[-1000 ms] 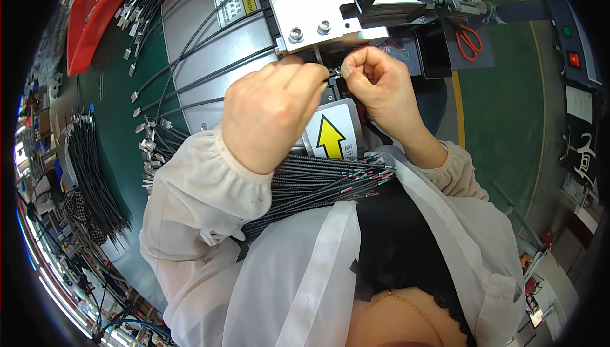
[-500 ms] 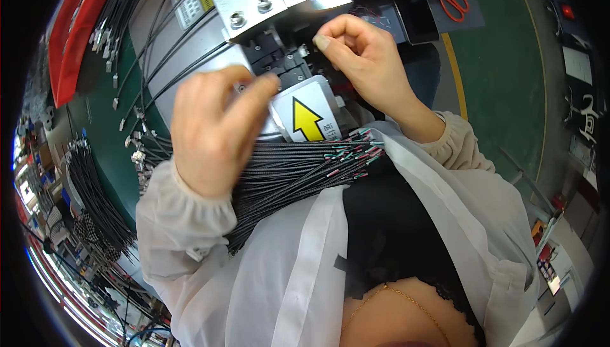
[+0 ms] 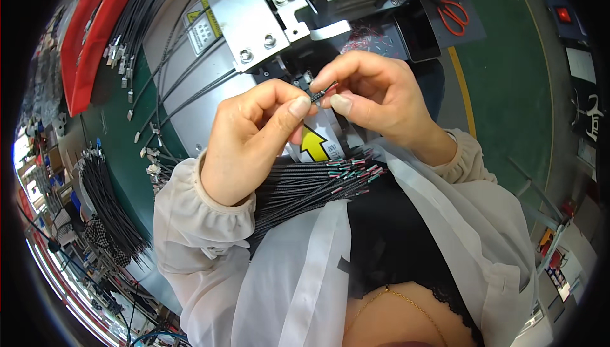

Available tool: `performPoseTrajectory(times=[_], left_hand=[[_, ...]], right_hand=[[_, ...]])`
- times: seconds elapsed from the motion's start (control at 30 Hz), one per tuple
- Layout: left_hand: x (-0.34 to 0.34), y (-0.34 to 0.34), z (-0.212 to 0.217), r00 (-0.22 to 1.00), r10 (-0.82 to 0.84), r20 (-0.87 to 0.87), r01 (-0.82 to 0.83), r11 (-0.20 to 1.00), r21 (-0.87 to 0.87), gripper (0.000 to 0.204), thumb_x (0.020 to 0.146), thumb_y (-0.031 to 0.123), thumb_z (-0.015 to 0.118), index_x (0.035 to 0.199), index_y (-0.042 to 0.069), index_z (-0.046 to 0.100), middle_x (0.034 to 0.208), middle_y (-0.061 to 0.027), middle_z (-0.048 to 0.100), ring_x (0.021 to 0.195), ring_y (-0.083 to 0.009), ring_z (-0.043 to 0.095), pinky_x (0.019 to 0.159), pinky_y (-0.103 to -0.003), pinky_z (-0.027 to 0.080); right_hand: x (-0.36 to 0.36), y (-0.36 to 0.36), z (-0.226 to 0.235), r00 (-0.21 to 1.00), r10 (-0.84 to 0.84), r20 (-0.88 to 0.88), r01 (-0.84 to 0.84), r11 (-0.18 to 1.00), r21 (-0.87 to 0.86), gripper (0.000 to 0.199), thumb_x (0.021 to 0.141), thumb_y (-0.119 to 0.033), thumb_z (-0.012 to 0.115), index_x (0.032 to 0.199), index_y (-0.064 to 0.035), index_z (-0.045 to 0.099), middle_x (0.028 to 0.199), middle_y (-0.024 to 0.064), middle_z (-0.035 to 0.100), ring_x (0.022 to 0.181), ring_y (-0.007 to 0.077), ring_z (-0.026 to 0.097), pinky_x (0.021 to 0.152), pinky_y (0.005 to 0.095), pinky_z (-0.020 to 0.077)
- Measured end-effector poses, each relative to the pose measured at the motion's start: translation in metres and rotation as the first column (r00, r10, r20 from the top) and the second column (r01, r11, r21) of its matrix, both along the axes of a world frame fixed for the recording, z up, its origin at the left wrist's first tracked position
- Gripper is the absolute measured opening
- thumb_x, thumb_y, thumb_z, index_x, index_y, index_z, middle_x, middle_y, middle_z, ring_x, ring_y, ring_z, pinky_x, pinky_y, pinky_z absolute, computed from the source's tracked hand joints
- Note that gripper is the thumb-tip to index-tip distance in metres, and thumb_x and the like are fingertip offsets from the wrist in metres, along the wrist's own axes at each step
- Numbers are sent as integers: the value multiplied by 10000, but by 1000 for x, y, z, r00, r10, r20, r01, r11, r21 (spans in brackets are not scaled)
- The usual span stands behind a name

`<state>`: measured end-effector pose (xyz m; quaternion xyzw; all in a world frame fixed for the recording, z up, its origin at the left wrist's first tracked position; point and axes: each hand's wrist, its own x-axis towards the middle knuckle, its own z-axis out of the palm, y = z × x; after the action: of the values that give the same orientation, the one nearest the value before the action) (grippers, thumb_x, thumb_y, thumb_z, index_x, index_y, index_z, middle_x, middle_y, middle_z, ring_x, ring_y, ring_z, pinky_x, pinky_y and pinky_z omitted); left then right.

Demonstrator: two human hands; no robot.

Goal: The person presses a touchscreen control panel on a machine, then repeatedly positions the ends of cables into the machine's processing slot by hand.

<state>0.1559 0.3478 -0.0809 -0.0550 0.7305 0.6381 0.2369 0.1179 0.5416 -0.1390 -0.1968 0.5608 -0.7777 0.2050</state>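
Observation:
In front of the machine, my left hand (image 3: 248,134) pinches a black braided cable (image 3: 319,94) close to its end. Thin coloured wires stick out of that end, beside the closed fingertips of my right hand (image 3: 391,102), which grip the cable tip. The fingertips of both hands nearly meet. Below them is a plate with a yellow arrow (image 3: 312,145), partly covered by my left hand. A thick bundle of black cables (image 3: 298,185) lies across my lap, its red, green and white wire ends pointing right. The rest of the held cable is hidden behind my left hand.
The metal machine (image 3: 244,20) with bolts stands just beyond my hands. Cables with metal connectors (image 3: 127,70) hang at the left, near a red tray edge (image 3: 89,48). Red-handled scissors (image 3: 453,18) and a black phone-like slab (image 3: 416,29) lie at upper right.
My hands were apart; they have come together at the cable end. The left hand moved right, and the right hand lowered slightly. The view has shifted a little.

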Motion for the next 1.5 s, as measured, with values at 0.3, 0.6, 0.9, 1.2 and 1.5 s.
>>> performPoseTrajectory(times=[0.3,0.6,0.9,1.2,1.5], left_hand=[[-1,-3,-3,999,41,-2,-41,997,63,187,961,141,560,919,-27,630,663,6,566,591,-36,493,544,-183,383],[0,-5,-8,997,7,-77,-5,1000,26,188,961,181,570,927,2,618,692,32,543,613,-13,429,536,-169,311],[1,-4,-8,993,59,-99,-56,998,30,98,916,90,629,903,-7,621,731,25,569,631,-21,468,567,-171,361],[0,-4,-8,798,-199,-569,-89,895,-438,101,813,28,699,880,-12,635,711,-31,594,587,-115,535,535,-249,417],[3,3,-22,686,-239,-687,-184,857,-482,101,771,2,708,836,4,630,691,-94,612,564,-223,580,520,-294,444]], right_hand=[[0,-8,5,995,-96,-17,97,992,77,142,889,-44,606,990,31,670,816,55,692,745,57,639,654,178,495],[-4,-3,4,999,-48,-19,50,991,124,145,893,-43,602,995,34,670,817,56,690,757,75,648,669,183,508],[-4,-7,8,997,-67,-42,72,991,117,136,900,-31,581,979,33,672,823,56,682,779,69,637,682,184,506],[-10,-2,8,988,-30,-148,68,965,252,86,878,-45,596,892,16,655,671,-26,582,600,11,500,514,174,376],[-2,-14,-3,975,-92,204,67,990,125,53,870,-44,607,847,2,620,657,-58,532,588,-9,421,493,178,332]])
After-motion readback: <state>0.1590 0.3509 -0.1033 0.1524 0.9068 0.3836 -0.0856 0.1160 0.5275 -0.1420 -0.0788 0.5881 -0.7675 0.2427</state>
